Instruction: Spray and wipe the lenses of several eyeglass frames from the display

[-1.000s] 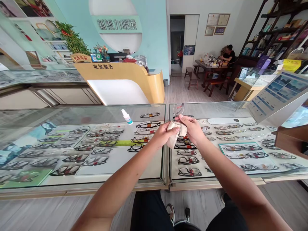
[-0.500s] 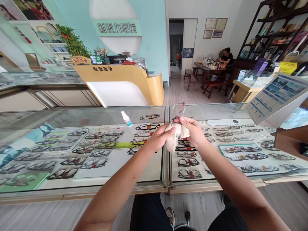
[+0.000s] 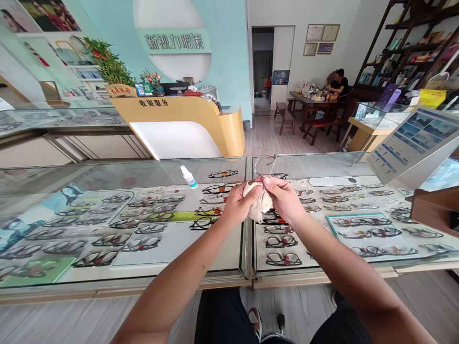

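Note:
Over the seam of the glass display case, both hands come together around a pair of eyeglasses (image 3: 265, 166). One lens of the eyeglasses points up and away above my fingers; the rest is covered by hands and cloth. My left hand (image 3: 239, 203) is closed on a cream cleaning cloth (image 3: 258, 205), its thumb pressing the cloth against the hidden part of the glasses. Fingers and thumb of my right hand (image 3: 281, 196) pinch the frame of the eyeglasses beside the cloth. A white spray bottle (image 3: 189, 177) with a blue band stands on the glass to the left.
Below me the glass display case (image 3: 218, 272) holds rows of spectacle frames. A tilted printed board (image 3: 418, 143) and a brown box (image 3: 433, 210) occupy the right side. Beyond are a curved reception counter (image 3: 229, 129) and a person (image 3: 338, 85) seated at a wooden table.
My right hand has shifted slightly left, closer to my left hand. The eyeglasses have turned a little, and the cloth is now bunched more tightly, with less of it showing on the right.

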A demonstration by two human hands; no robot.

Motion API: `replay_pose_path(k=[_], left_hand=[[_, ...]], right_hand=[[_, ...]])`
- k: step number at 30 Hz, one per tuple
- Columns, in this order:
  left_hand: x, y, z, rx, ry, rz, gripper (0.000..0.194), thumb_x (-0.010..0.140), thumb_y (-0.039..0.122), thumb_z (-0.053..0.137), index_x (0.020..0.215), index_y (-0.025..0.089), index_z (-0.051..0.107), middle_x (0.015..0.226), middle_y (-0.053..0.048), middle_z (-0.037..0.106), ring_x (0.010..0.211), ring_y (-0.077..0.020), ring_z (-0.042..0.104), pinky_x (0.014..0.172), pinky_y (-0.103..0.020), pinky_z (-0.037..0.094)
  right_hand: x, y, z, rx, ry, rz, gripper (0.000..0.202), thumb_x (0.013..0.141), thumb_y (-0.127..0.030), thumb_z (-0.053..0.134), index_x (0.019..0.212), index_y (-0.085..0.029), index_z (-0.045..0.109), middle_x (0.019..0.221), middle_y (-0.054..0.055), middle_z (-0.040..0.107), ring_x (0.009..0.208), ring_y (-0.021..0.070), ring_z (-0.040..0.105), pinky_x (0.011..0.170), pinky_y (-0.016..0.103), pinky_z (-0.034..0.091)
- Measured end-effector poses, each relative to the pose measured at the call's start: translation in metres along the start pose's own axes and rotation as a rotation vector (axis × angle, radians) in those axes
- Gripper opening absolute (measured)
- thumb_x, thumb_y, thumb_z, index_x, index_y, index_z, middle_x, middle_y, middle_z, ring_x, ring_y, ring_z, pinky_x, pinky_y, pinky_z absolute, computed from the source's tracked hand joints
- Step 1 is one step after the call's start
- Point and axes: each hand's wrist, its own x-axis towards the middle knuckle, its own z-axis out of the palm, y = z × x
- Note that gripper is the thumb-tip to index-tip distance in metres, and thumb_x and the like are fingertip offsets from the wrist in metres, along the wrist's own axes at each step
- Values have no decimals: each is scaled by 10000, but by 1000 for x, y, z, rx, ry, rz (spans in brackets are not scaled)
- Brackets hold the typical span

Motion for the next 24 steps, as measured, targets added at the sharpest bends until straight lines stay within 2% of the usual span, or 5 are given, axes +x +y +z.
replay_pose_path(k=[7,11,16,20,24], left_hand=[[4,-10,-9,-211,-152,-251,663,808,838,885,989,203,832,948,-62,807,894,-229,731,849,-348,574],[5,-5,-13,-204,-114,-308,680,748,821,942,942,178,834,917,-51,805,876,-214,732,825,-324,558],[15,0,-17,-358,-26,-304,695,709,764,1002,1004,157,835,947,-90,844,971,-290,807,896,-393,613],[23,-1,-24,-494,58,-275,664,707,706,1036,1021,155,838,936,-119,858,1030,-338,837,936,-441,649],[24,3,-29,-546,69,-229,648,770,664,1018,1109,140,844,1033,-141,875,1036,-320,841,920,-419,659]], right_hand=[[2,-8,-5,-33,41,-1,419,732,-684,1029,872,-299,942,913,19,789,842,204,668,800,353,556],[6,-11,-12,-51,75,-1,446,753,-710,1003,863,-286,916,892,20,788,829,212,665,819,373,560],[10,-14,-18,-135,75,-125,440,785,-749,967,819,-314,910,1088,54,796,1167,287,692,1090,434,537],[6,-17,-18,-256,-27,-122,436,854,-751,922,812,-317,906,1397,88,755,1498,355,574,1206,491,476],[3,-18,-15,-359,-112,-98,455,872,-773,896,814,-322,910,1425,97,743,1575,356,510,1316,519,371]])
